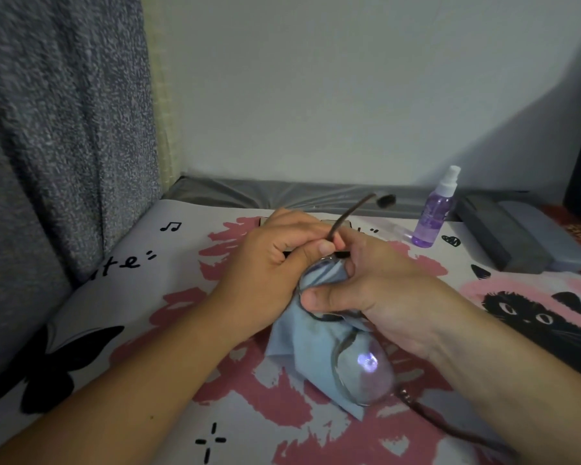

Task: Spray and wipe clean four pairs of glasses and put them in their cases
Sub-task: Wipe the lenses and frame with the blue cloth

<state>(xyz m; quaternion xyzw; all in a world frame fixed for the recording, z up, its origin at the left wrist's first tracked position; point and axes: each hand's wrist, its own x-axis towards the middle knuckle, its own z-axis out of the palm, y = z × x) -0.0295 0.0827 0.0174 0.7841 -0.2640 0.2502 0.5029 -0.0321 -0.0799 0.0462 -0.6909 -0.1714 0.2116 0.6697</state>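
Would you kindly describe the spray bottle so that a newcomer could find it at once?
Look to the far right of the patterned sheet, near the white wall. There, just left of two flat grey cases, the spray bottle stands upright. It alone is clear purple with a white nozzle.

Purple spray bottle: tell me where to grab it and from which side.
Grip the spray bottle around its purple body, below the white nozzle, coming in from the near side. It stands upright with open bedspread in front, while the dark case sits close on its right. Both hands are busy with the glasses and cloth.
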